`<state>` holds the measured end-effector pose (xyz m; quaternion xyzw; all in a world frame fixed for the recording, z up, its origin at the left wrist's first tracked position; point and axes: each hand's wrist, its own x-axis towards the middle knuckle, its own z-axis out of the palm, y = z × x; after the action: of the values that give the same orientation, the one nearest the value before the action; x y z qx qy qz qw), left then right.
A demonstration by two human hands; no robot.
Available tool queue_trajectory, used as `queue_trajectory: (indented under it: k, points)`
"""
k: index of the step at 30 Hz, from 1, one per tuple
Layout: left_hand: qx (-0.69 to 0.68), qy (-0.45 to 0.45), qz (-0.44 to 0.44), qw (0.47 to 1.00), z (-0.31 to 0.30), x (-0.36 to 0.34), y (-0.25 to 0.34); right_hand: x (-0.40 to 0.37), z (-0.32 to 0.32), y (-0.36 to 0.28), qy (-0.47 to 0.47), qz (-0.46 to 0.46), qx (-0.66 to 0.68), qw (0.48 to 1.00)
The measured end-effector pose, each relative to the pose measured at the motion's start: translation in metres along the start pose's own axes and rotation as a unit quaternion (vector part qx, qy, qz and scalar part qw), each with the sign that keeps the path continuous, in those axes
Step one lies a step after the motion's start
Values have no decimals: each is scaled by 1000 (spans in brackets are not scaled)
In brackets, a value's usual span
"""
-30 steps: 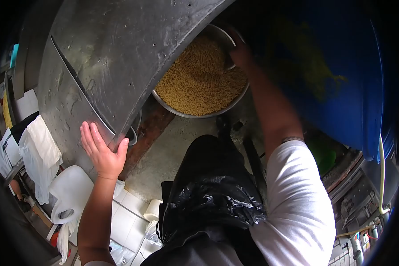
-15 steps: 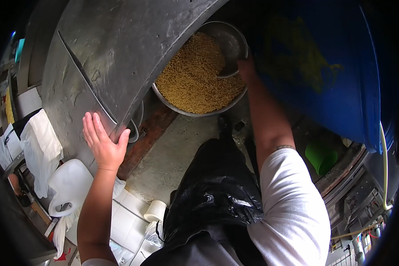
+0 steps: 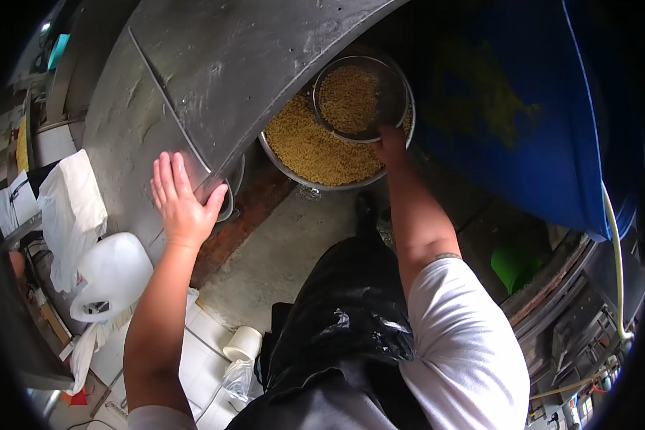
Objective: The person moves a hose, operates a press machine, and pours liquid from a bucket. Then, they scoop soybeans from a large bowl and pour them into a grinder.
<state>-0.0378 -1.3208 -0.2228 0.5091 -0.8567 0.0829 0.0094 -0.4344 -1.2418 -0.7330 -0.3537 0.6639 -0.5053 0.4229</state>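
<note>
My right hand [image 3: 390, 145] grips the near rim of a round metal bowl [image 3: 394, 97] that holds a heap of yellow grains. This bowl is above a larger metal basin [image 3: 294, 174], which is filled with the same yellow grains [image 3: 315, 154]. My left hand [image 3: 185, 203] lies with its fingers stretched out against the big grey metal surface [image 3: 215, 79], beside a thin raised strip [image 3: 168, 100]. Nothing is held in it.
A large blue barrel [image 3: 552, 136] stands at the right, with a pale hose [image 3: 616, 258] and a green container [image 3: 514, 269] nearby. At the left are a white jug [image 3: 115, 269] and a white bag [image 3: 72, 208]. A cream-coloured roll or cup [image 3: 244, 344] is on the tiles.
The smaller bowl, tilted in the grains before, has come up level with grains in it, in my right hand. My left hand stays spread on the metal as the view shifts slightly.
</note>
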Motion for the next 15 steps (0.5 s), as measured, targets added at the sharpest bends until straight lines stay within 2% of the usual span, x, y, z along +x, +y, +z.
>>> queue_trajectory:
  k: [2, 3, 4, 5, 6, 8, 9, 11, 13, 15]
  points:
    - [2, -2, -14, 1000, 4, -1, -2, -14, -15, -9, -43, -17, -105, 993]
    - [5, -10, -23, 1000, 5, -2, -2, -28, -16, -35, -34, 48, -47, 997]
    - [-3, -17, -32, 999, 5, -3, -2, -46, -18, -69, -9, 154, 80, 985]
    - [-6, -4, -33, 999, 2, -3, 0, -66, -19, -109, 49, 273, 253, 927]
    - [-1, -33, -53, 998, -3, -3, 3, -85, -22, -142, 87, 323, 332, 882]
    - [-12, -75, -92, 993, -15, -12, 13, -129, -32, -198, 103, 348, 377, 852]
    - [-25, -57, -93, 994, -30, -27, 25, -154, -41, -222, 102, 340, 374, 857]
    - [-156, 9, -57, 986, -55, -77, 38, -212, -52, -288, 10, 312, 306, 899]
    - [-224, 54, -31, 972, -83, -156, 51, -268, -59, -304, -64, 307, 314, 896]
    - [-280, 30, -114, 953, -108, -264, 61, -332, -57, -332, -69, 334, 266, 902]
